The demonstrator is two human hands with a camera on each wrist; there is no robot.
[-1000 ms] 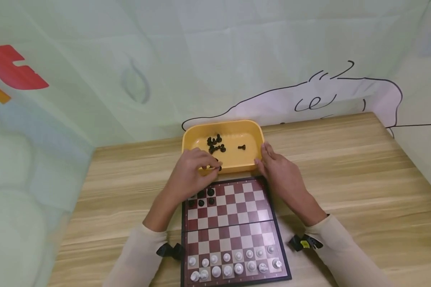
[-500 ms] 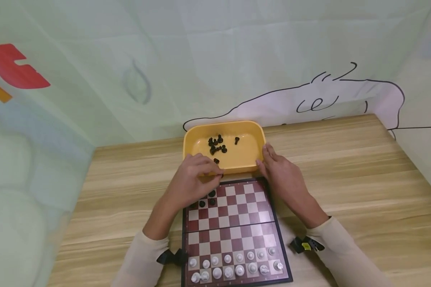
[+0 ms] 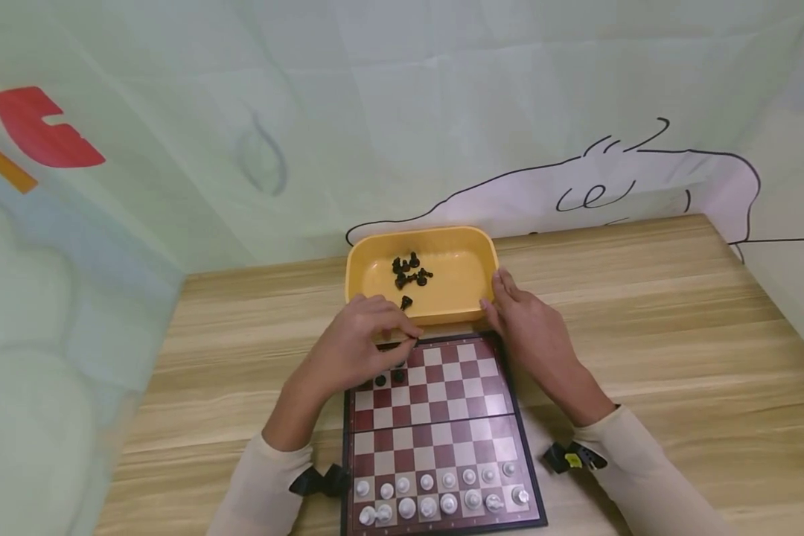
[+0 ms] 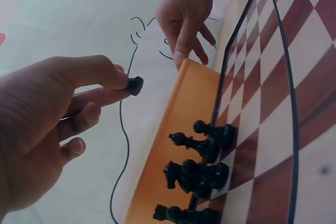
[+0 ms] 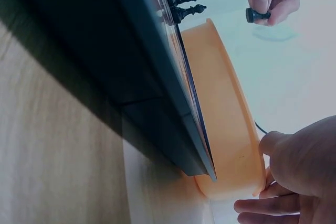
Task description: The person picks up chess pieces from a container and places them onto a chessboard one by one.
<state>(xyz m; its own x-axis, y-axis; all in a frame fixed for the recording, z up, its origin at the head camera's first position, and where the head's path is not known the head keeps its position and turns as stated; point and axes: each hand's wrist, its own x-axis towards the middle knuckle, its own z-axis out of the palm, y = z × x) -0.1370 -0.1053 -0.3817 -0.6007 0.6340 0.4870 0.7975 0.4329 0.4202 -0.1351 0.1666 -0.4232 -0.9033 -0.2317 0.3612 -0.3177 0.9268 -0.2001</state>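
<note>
My left hand (image 3: 358, 339) hovers above the far left corner of the chessboard (image 3: 446, 409), by the near rim of the yellow tray (image 3: 458, 286). Between thumb and index finger it pinches a black chess piece (image 4: 135, 85); its base shows while the fingers cover its top. At the tray's near right corner, my right hand (image 3: 536, 335) holds the edge, thumb at the rim and other fingers along the outside. Several black pieces stand at the board's far left, among them a knight (image 4: 181, 176) and a bishop (image 4: 194, 144), partly hidden by the left hand in the head view.
Inside the tray, several black chess pieces (image 3: 412, 278) lie in a loose group, with one black piece (image 3: 406, 302) nearer its front wall. Two rows of white pieces (image 3: 429, 508) stand along the board's near side. A printed cloth backdrop (image 3: 402, 134) rises behind the wooden table (image 3: 643, 320).
The left hand has lifted the pinched black piece out of the tray and brought it toward the board. Inside the tray, a loose piece has rolled left to the group. The right hand stays at the tray.
</note>
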